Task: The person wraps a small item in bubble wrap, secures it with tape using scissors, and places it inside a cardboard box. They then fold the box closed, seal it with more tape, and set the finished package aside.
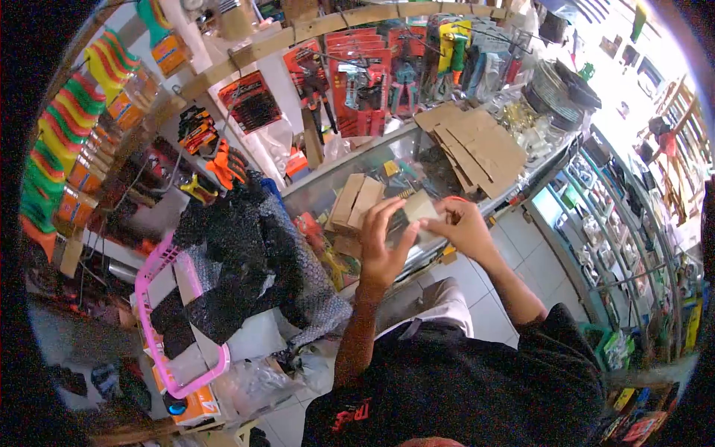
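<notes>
Over the glass counter (313, 190), both my hands hold a small tan cardboard box (421, 211). My left hand (385, 242) has its thumb and fingers curved around the near left side of it. At its right side, my right hand (465, 229) pinches with the fingertips bent toward the thumb. Just left of the hands, a folded cardboard box (356, 200) lies on the counter. A stack of flattened cardboard (480, 149) sits farther back to the right.
Carded tools (361, 86) hang on the rack behind the counter. Black plastic and bubble wrap (238, 253) heap beside a pink basket (146, 298) at the left. Coiled hose (555, 93) stands at the back right. A glass display case (596, 216) lines the right side, beyond the tiled floor (514, 249).
</notes>
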`<action>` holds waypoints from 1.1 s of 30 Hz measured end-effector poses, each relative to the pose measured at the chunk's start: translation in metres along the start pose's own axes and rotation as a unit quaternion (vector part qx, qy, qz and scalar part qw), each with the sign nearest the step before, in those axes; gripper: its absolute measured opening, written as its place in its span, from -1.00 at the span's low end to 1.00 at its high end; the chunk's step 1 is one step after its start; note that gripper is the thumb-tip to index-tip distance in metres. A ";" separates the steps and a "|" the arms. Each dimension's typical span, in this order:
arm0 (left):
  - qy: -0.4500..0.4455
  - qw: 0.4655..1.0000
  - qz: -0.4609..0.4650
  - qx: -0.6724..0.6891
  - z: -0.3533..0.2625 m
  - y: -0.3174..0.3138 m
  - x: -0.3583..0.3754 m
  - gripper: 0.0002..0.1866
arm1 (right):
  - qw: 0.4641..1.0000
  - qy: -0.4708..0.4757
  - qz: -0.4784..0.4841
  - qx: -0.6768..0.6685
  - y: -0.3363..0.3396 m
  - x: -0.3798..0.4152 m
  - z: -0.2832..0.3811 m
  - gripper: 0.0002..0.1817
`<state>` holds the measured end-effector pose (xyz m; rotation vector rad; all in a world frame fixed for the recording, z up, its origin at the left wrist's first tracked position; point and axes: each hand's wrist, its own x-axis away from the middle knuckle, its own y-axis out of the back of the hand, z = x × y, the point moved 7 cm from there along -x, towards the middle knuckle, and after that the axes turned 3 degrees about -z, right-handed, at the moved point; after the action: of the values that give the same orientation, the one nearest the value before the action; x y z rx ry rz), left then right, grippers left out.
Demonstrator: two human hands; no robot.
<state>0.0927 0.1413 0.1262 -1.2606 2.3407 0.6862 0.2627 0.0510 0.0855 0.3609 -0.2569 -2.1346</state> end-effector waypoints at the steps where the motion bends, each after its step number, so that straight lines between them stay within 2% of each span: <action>1: 0.003 1.000 -0.001 0.003 0.001 -0.006 0.001 -0.61 | 0.997 -0.013 -0.002 0.071 0.001 0.013 0.026 -0.76; 2: 0.002 1.000 0.008 0.009 0.006 -0.012 0.004 -0.65 | 0.995 -0.095 -0.001 -0.002 -0.005 0.027 0.030 -0.75; 4: -0.001 0.999 0.027 0.027 0.010 -0.018 0.005 -0.71 | 0.995 0.048 -0.036 0.076 -0.007 0.038 0.037 -0.73; 5: -0.009 0.999 0.011 0.035 0.008 -0.016 0.007 -0.81 | 0.995 0.032 -0.032 0.086 -0.008 0.043 0.035 -0.69; 8: 0.026 0.998 0.007 0.057 0.029 -0.018 0.022 -0.83 | 0.994 -0.031 -0.010 0.107 -0.012 0.058 0.029 -0.60; 10: -0.005 1.000 0.008 0.023 0.018 -0.017 0.027 -0.86 | 0.989 -0.088 0.011 0.116 -0.014 0.068 0.030 -0.59; 11: -0.008 1.000 0.010 0.012 0.018 -0.017 0.032 -0.87 | 0.994 -0.081 0.007 0.066 -0.019 0.073 0.020 -0.61; 14: -0.011 0.999 0.034 -0.007 0.027 -0.013 0.051 -0.89 | 0.996 -0.064 0.016 0.061 -0.031 0.090 0.013 -0.63; 15: -0.012 0.999 0.045 -0.010 0.030 -0.010 0.057 -0.90 | 0.998 -0.040 0.008 0.047 -0.038 0.099 0.010 -0.72; 18: -0.004 0.993 0.116 -0.026 0.034 -0.002 0.084 -0.91 | 0.992 -0.046 0.111 0.041 -0.061 0.126 0.002 -0.68; 21: 0.001 0.982 0.179 -0.058 0.032 0.004 0.113 -0.93 | 0.974 -0.007 0.224 0.018 -0.076 0.150 -0.001 -0.64; 25: 0.037 0.976 0.212 -0.042 0.024 0.015 0.138 -0.92 | 0.898 0.040 0.435 0.048 -0.075 0.160 0.008 -0.65; 28: 0.140 0.965 0.221 0.017 0.037 0.023 0.164 -0.91 | 0.927 0.024 0.369 0.064 -0.055 0.134 -0.010 -0.67; 30: 0.211 0.951 0.225 0.027 0.041 0.030 0.177 -0.90 | 0.965 0.008 0.244 0.090 -0.029 0.101 -0.025 -0.69; 33: 0.252 0.945 0.203 0.034 0.049 0.034 0.190 -0.91 | 0.978 -0.016 0.069 0.195 0.014 0.052 -0.023 -0.75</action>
<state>-0.0295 0.0611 -0.0097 -1.0152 3.0695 0.4240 0.2540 -0.0009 0.0599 0.5182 -0.7042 -1.9484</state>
